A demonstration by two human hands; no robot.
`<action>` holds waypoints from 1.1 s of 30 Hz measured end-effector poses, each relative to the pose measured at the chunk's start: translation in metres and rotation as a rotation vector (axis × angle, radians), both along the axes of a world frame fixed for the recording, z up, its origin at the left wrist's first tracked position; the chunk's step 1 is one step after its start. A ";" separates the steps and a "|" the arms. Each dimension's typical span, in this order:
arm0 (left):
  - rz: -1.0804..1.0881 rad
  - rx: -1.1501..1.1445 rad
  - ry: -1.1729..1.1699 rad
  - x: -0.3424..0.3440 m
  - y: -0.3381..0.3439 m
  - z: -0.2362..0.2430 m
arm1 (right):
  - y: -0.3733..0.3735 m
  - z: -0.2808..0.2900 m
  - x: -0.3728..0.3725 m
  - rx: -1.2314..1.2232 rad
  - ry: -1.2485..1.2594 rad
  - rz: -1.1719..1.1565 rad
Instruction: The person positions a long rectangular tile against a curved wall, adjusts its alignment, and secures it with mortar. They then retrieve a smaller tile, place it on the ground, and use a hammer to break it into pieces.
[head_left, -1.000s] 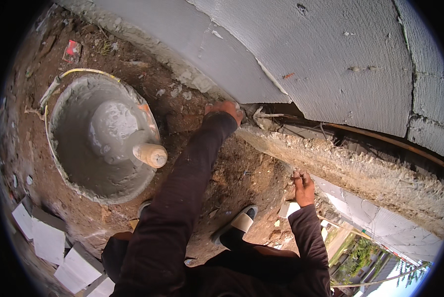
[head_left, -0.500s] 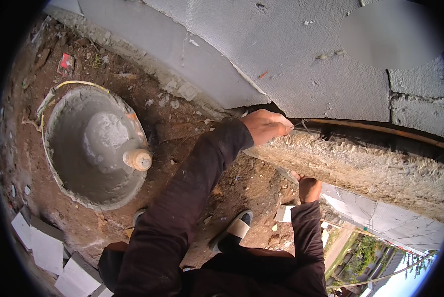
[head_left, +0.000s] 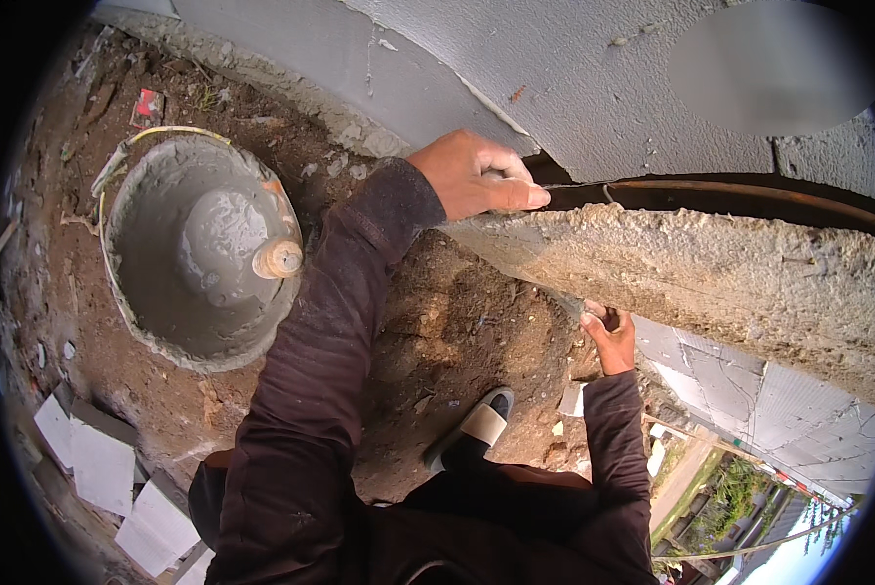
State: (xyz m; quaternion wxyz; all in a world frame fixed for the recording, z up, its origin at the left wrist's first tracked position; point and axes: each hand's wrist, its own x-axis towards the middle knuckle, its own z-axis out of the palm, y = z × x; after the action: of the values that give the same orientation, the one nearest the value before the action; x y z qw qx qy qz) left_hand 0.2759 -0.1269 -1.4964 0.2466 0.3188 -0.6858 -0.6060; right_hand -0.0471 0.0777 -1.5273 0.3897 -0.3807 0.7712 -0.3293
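My left hand point(head_left: 478, 175) is closed in a pinch above the near end of a long, rough concrete beam point(head_left: 672, 249). A thin wire point(head_left: 576, 185) runs from its fingertips along the dark gap between the beam and the grey block wall point(head_left: 594, 107). On the beam's other side is my right hand point(head_left: 610, 338), thumb and fingers pinched together. A thin greyish thing point(head_left: 564, 302) meets those fingertips; its kind is unclear. Along the gap lies a brown rod point(head_left: 750, 190).
To the left, a bucket point(head_left: 116, 263) of wet grey mortar stands on bare soil point(head_left: 428, 331), a rounded handle end point(head_left: 278, 258) at its rim. Cut white blocks point(head_left: 103, 468) lie lower left. My sandalled foot point(head_left: 481, 424) is below the beam.
My left hand has moved up and left, off the beam's edge. My right hand has turned, showing more of its fingers. The view has shifted slightly.
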 end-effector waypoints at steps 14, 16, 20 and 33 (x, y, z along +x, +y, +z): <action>-0.007 -0.325 -0.391 -0.055 0.065 0.020 | 0.022 -0.021 0.001 -0.055 0.296 0.010; 0.008 -0.281 -0.408 -0.064 0.075 0.028 | 0.028 -0.028 -0.013 -0.016 0.362 -0.048; 0.120 -0.351 -0.428 -0.067 0.086 0.034 | 0.032 -0.016 -0.006 -0.016 0.409 -0.026; 0.247 -0.448 -0.481 -0.119 0.080 0.031 | 0.013 -0.031 -0.068 -0.272 0.663 0.096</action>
State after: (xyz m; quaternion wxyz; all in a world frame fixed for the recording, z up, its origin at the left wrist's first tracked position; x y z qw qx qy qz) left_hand 0.1570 -0.0471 -1.4654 0.2134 0.4708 -0.7966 -0.3134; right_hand -0.1148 0.0905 -1.5588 0.0792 -0.5508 0.7862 -0.2688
